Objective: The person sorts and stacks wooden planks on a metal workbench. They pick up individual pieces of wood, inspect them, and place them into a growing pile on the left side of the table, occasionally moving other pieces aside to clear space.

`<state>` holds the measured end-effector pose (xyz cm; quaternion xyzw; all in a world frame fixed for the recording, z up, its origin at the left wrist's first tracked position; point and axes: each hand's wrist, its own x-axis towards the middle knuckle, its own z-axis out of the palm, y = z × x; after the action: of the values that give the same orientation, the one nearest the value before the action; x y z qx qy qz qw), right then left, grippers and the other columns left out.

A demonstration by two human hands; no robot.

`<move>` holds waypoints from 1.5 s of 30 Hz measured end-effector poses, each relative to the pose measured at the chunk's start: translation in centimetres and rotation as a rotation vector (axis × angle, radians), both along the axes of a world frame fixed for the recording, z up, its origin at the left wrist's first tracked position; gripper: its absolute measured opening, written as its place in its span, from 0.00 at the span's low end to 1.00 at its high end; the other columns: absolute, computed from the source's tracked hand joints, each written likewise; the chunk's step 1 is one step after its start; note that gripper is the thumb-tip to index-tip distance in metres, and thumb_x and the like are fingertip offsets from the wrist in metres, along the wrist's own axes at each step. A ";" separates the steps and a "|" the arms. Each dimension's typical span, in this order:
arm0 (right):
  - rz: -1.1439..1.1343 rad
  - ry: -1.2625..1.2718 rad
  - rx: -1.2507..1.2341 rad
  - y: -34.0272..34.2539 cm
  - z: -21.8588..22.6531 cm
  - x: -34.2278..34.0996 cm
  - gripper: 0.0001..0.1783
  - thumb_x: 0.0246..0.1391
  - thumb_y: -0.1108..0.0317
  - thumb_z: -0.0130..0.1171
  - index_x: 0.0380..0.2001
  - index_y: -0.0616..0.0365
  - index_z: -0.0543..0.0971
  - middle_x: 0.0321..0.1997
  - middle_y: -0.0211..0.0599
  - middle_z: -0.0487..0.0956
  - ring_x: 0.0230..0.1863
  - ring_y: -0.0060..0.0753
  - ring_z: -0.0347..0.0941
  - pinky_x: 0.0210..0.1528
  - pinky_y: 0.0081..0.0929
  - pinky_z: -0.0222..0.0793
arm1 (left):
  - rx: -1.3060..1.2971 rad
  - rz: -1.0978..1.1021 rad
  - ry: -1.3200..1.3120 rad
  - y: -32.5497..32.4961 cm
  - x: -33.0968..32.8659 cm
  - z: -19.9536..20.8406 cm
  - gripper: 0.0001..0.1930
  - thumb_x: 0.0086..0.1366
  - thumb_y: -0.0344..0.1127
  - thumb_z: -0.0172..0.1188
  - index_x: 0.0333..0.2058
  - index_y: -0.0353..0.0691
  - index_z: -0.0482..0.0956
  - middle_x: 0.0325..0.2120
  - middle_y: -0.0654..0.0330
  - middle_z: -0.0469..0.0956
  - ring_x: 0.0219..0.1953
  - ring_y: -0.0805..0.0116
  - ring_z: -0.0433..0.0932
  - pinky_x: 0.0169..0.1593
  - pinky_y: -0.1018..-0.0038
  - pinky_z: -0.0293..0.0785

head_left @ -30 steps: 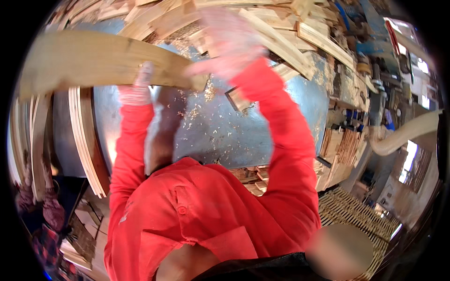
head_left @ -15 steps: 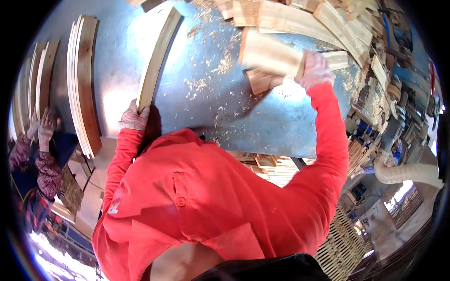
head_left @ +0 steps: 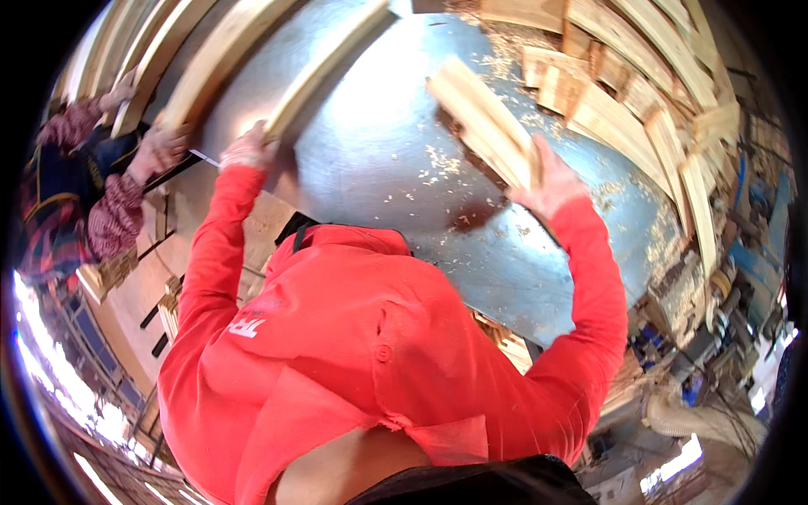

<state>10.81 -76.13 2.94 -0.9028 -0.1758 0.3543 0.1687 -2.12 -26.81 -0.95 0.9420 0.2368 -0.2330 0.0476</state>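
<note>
My left hand (head_left: 249,147), in a thin pale glove, is closed round the near end of a long, narrow wooden strip (head_left: 332,63). The strip runs away from me across the metal tabletop (head_left: 362,160). My right hand (head_left: 551,178) grips the near end of a short wooden board (head_left: 480,118), thumb and fingers on opposite sides. The board is tilted, and a shadow lies beneath it on the metal. A line runs along its length, so it may be two pieces; I cannot tell.
Wood offcuts (head_left: 619,126) lie heaped at the far right, with wood shavings (head_left: 442,164) scattered nearby. At the left, a co-worker's hand (head_left: 160,151) touches a long board (head_left: 223,55), beside several more long boards. A ribbed hose (head_left: 673,412) and machinery stand at the lower right.
My view has swung to the right. My right hand has brought the short board away from the offcuts and turned it. A co-worker's hand has moved to the long board nearest my strip.
</note>
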 end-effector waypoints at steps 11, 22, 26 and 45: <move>-0.408 1.483 1.852 15.5 -5.0 8.1 0.40 0.53 0.41 0.54 0.58 0.63 0.67 0.54 0.55 0.74 0.51 0.54 0.72 0.56 0.47 0.69 | 0.278 -0.084 -0.716 7.9 1.8 -2.2 0.38 0.52 0.51 0.68 0.57 0.37 0.66 0.43 0.41 0.77 0.46 0.49 0.78 0.48 0.60 0.73; -1.014 0.210 0.849 22.3 -7.4 12.4 0.42 0.53 0.38 0.53 0.59 0.63 0.66 0.57 0.56 0.71 0.56 0.55 0.68 0.56 0.46 0.69 | -1.514 0.479 -0.020 -11.1 1.9 -2.9 0.28 0.57 0.47 0.66 0.53 0.38 0.73 0.38 0.62 0.79 0.40 0.72 0.76 0.43 0.77 0.74; -0.942 0.022 0.642 24.0 -6.3 11.0 0.43 0.52 0.37 0.53 0.59 0.63 0.65 0.58 0.57 0.70 0.58 0.55 0.67 0.57 0.46 0.69 | -1.176 0.822 -0.325 -7.5 0.6 -7.3 0.33 0.58 0.47 0.64 0.57 0.33 0.69 0.42 0.51 0.79 0.42 0.64 0.77 0.46 0.71 0.74; 0.219 -0.518 -0.842 -8.3 -1.5 11.3 0.69 0.35 0.30 0.63 0.71 0.50 0.38 0.74 0.49 0.41 0.75 0.51 0.35 0.74 0.49 0.26 | -0.200 0.234 -0.393 3.2 -4.5 -3.1 0.30 0.59 0.40 0.61 0.59 0.43 0.62 0.43 0.43 0.78 0.44 0.46 0.78 0.45 0.59 0.73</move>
<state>22.09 -84.39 1.47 -0.9270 -0.1473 0.1745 -0.2974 -6.61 -23.57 -4.08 0.9260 0.3062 -0.0607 0.2123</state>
